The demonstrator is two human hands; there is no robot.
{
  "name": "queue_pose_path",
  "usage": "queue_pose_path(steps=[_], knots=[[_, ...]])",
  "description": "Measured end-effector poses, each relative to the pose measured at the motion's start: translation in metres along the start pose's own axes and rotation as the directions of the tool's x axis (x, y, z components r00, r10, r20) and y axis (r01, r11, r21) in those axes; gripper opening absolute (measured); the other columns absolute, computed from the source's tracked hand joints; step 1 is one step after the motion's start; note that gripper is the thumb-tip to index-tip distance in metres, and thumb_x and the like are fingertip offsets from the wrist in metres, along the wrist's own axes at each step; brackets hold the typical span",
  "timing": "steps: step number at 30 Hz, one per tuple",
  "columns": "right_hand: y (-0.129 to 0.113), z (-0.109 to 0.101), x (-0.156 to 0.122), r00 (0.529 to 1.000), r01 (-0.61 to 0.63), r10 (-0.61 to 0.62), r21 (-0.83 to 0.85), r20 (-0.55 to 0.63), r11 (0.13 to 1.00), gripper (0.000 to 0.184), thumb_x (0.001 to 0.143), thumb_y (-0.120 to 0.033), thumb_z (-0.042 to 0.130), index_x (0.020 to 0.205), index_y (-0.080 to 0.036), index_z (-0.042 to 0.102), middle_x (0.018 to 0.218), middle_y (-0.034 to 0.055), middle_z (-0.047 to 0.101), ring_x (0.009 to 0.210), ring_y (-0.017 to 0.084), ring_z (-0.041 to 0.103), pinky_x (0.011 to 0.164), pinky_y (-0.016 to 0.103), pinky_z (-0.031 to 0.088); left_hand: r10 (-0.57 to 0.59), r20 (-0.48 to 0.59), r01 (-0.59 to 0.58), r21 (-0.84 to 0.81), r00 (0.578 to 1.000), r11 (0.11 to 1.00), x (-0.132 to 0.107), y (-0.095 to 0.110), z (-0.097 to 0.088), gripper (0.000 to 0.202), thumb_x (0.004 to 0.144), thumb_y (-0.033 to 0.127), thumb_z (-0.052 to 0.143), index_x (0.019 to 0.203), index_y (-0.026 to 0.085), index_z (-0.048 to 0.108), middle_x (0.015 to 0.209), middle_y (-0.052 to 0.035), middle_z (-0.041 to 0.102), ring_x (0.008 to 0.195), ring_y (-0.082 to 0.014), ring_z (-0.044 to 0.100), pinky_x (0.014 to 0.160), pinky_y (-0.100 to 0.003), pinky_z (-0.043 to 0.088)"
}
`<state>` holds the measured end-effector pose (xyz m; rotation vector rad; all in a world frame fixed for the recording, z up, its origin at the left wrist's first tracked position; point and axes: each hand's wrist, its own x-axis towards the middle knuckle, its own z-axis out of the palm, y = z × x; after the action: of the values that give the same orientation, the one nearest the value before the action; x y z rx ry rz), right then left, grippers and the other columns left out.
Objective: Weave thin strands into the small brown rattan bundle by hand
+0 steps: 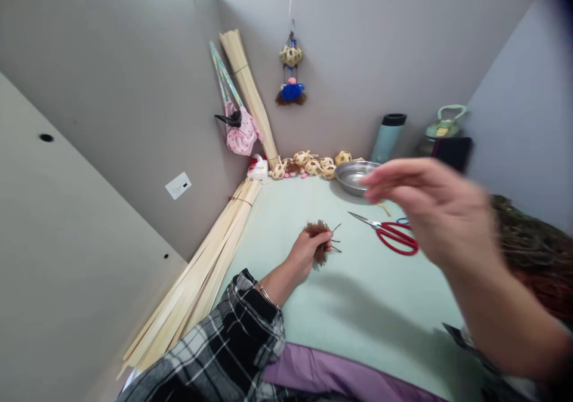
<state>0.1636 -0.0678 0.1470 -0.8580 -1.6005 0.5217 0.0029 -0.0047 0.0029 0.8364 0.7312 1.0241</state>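
My left hand [308, 250] rests low over the table, closed around a tuft of brown fibre [319, 229]. Several thin dark strands [335, 241] stick out of the tuft to the right. Raised close to the camera on the right is my right hand [441, 211], blurred by motion, with its fingertips drawn together and pointing left. Whatever they may pinch is too small to make out. Behind that hand lie red-handled scissors [396, 238] with blades toward the left, partly covered by it. A metal bowl [351, 178] stands beyond the fingertips.
Woven balls [311, 164] line the back wall. Wood strips lie at left [210, 259], and an upright bundle [250, 86] leans in the corner. A hanging ornament [290, 74] is on the wall. A blue tumbler [388, 136] and dark fibre heap [532, 241] are at right.
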Motion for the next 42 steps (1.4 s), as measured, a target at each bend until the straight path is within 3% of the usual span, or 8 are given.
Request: queue_pose_path(steps=[2,4,7,9,12,21,29,42], knots=[[0.042,0.011,0.004,0.993,-0.103,0.114,-0.194,0.042,0.976,0.028,0.09,-0.048,0.059,0.097,-0.021,0.06,0.09,0.0061,0.065,0.078,0.019,0.06,0.072,0.034,0.048,0.013,0.01,-0.013,-0.001,1.0,1.0,0.0,0.0,0.0,0.032,0.062,0.03,0.082,0.081,0.012,0.065,0.06,0.0017,0.058,0.055,-0.0065,0.053,0.057,-0.018,0.044],[0.083,0.017,0.002,0.959,-0.238,0.278,-0.38,0.052,0.894,0.036,0.085,-0.055,0.062,0.091,-0.02,0.057,0.084,0.0058,0.064,0.069,0.019,0.057,0.066,0.034,0.044,0.006,0.016,-0.006,-0.001,1.0,1.0,-0.001,0.0,0.001,0.032,0.062,0.031,0.083,0.081,0.012,0.065,0.06,0.0018,0.057,0.054,-0.0066,0.053,0.057,-0.018,0.044],[0.117,0.02,-0.008,0.847,-0.303,0.451,-0.441,0.281,0.845,0.049,0.084,-0.066,0.055,0.067,-0.02,0.053,0.063,0.0032,0.057,0.06,0.018,0.05,0.061,0.032,0.037,-0.003,0.021,0.003,0.002,1.0,1.0,-0.001,0.0,0.001,0.032,0.062,0.031,0.082,0.081,0.012,0.066,0.062,0.0015,0.058,0.055,-0.0066,0.053,0.058,-0.019,0.045],[0.119,0.023,-0.015,0.784,-0.346,0.461,-0.323,0.415,0.881,0.056,0.088,-0.068,0.045,0.06,-0.02,0.048,0.056,0.0009,0.05,0.056,0.015,0.045,0.058,0.03,0.034,0.009,0.028,-0.009,0.01,1.0,1.0,-0.001,0.0,0.001,0.03,0.062,0.03,0.082,0.08,0.012,0.067,0.064,0.0011,0.058,0.056,-0.0063,0.053,0.058,-0.019,0.045],[0.112,0.027,-0.02,0.766,-0.399,0.423,-0.157,0.484,0.903,0.055,0.09,-0.066,0.044,0.06,-0.019,0.047,0.055,-0.0014,0.046,0.054,0.012,0.041,0.056,0.027,0.031,0.03,0.041,-0.031,0.018,0.999,0.999,-0.001,0.0,0.001,0.028,0.064,0.031,0.081,0.079,0.012,0.068,0.067,0.0003,0.06,0.056,-0.0061,0.053,0.058,-0.019,0.045],[0.119,0.029,-0.024,0.826,-0.464,0.45,-0.042,0.341,0.885,0.042,0.081,-0.058,0.063,0.072,-0.017,0.058,0.062,-0.0005,0.055,0.057,0.013,0.049,0.058,0.027,0.037,0.024,0.006,-0.024,0.009,1.0,1.0,-0.005,0.004,0.004,0.033,0.065,0.038,0.081,0.08,0.012,0.067,0.067,0.0003,0.06,0.058,-0.0069,0.055,0.058,-0.019,0.048],[0.114,0.026,-0.021,0.776,-0.593,0.551,0.057,0.306,0.803,0.034,0.068,-0.048,0.077,0.075,-0.016,0.064,0.065,-0.0015,0.058,0.057,0.012,0.048,0.06,0.027,0.039,0.009,-0.028,-0.008,0.025,1.0,1.0,-0.004,0.003,0.002,0.034,0.067,0.037,0.081,0.085,0.013,0.065,0.072,-0.0015,0.062,0.061,-0.0101,0.061,0.058,-0.021,0.053],[0.119,0.029,-0.025,0.771,-0.593,0.534,0.085,0.346,0.801,0.028,0.071,-0.041,0.075,0.081,-0.016,0.069,0.067,-0.0007,0.061,0.06,0.012,0.05,0.062,0.027,0.04,0.03,-0.005,-0.03,0.067,1.0,0.997,-0.001,0.002,0.0,0.028,0.066,0.032,0.078,0.082,0.012,0.067,0.072,-0.002,0.064,0.056,-0.0073,0.057,0.054,-0.02,0.05]])
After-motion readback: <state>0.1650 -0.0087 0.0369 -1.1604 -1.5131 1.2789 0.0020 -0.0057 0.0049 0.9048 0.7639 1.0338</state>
